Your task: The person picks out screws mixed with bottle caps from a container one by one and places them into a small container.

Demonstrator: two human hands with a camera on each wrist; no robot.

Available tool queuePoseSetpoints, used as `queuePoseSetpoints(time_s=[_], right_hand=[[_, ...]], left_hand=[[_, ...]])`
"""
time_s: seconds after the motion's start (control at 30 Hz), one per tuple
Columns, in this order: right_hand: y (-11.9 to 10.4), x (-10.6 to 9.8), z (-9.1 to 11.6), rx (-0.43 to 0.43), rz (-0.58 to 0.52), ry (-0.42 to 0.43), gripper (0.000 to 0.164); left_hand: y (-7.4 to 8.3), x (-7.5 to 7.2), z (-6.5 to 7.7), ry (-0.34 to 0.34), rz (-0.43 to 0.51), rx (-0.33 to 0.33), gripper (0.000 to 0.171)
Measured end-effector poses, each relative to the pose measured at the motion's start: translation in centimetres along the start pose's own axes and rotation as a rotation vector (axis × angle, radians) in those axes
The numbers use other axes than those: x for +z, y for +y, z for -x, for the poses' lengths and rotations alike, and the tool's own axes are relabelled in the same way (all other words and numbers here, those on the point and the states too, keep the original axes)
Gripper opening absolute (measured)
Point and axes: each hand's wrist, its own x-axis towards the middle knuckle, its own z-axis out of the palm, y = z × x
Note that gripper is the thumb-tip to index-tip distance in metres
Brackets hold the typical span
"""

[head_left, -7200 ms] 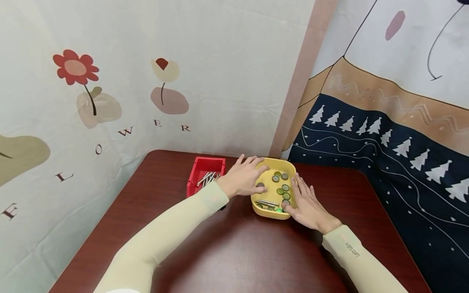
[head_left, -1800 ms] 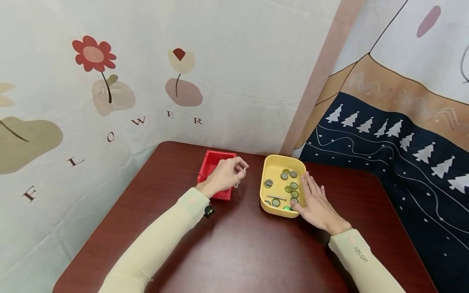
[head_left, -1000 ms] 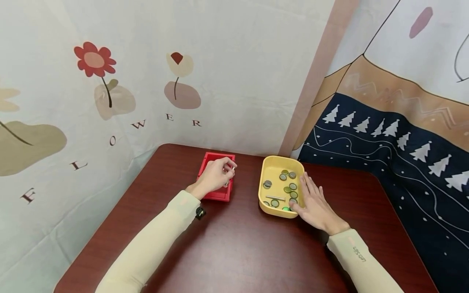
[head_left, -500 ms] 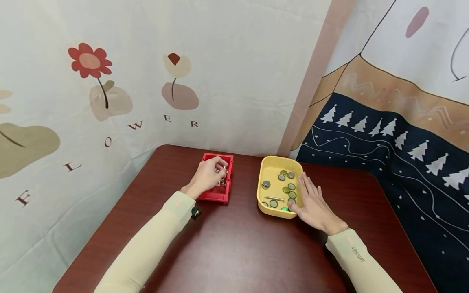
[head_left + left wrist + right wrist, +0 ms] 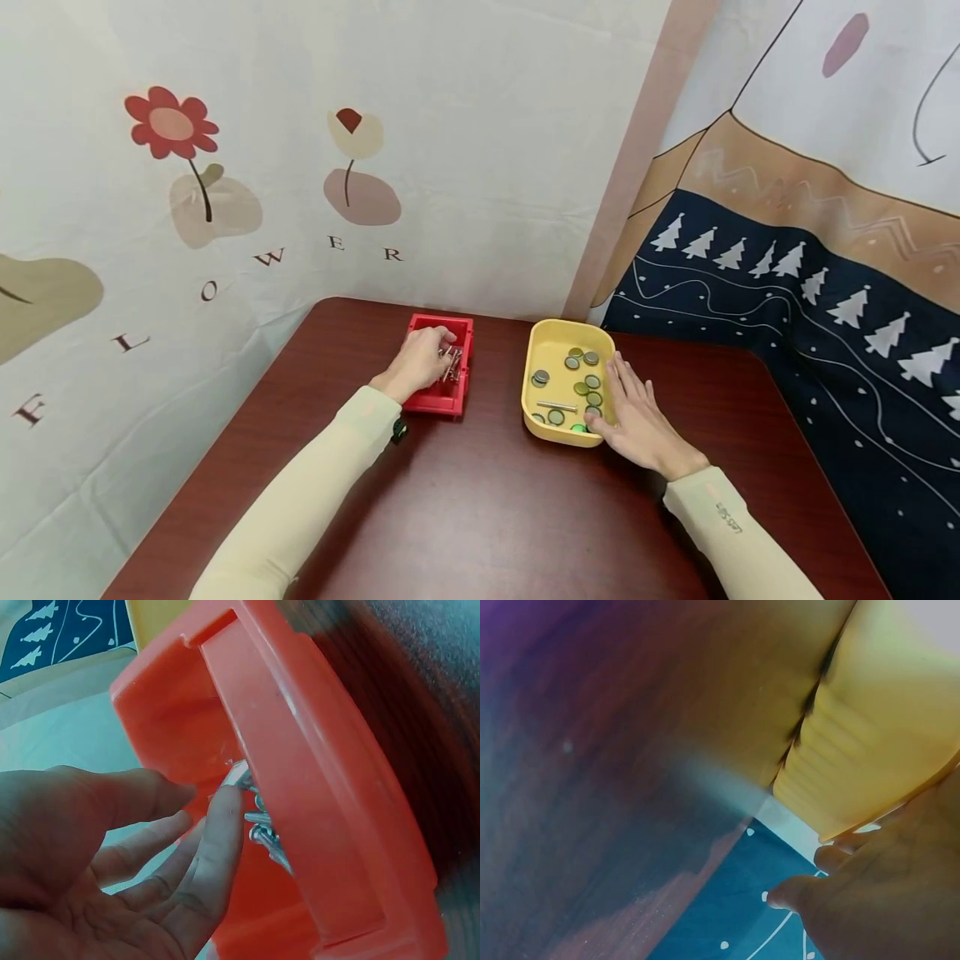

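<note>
My left hand (image 5: 422,360) reaches into the red bin (image 5: 435,403) from the left. In the left wrist view, a gap shows between the thumb and the loosely bent fingers (image 5: 217,847). Several metal screws (image 5: 264,834) lie in the bin just beyond the fingertips, one of them right at the index fingertip. My right hand (image 5: 641,423) lies with straight fingers along the right wall of the yellow tray (image 5: 532,423), its thumb over the near rim. Inside the tray are a single long screw (image 5: 557,406) and several round metal caps (image 5: 556,417), one bright green.
Dark red-brown table (image 5: 480,508) carries both containers, which stand side by side with a gap between them near its back edge. Behind the table hangs a pale printed cloth (image 5: 480,167); a dark blue one with white trees (image 5: 735,292) hangs at the right.
My left hand has moved from the yellow tray to the red bin with screws, lowered into it and loosened its fingers. Fewer screws lie in the tray. The right hand stays at the tray.
</note>
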Motion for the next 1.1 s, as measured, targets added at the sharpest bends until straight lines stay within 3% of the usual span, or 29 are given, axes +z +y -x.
queuePoseSetpoints(time_s=[0.2,0.4,0.8,1.1], right_hand=[[0.0,-0.2,0.0,-0.001,0.01,-0.006,0.105],[0.1,-0.2,-0.1,-0.001,0.009,-0.007,0.106],[-0.1,0.1,-0.1,-0.026,0.018,0.019,0.104],[-0.1,-0.1,-0.1,-0.011,0.023,0.004,0.105]], left_hand=[[0.3,-0.4,0.2,0.03,0.017,0.013,0.037],[1.2,-0.4,0.5,0.051,-0.014,0.07,0.036],[4.3,0.8,1.1,0.055,-0.231,0.297,0.045],[6.3,2.6,0.8,0.027,-0.293,0.451,0.048]])
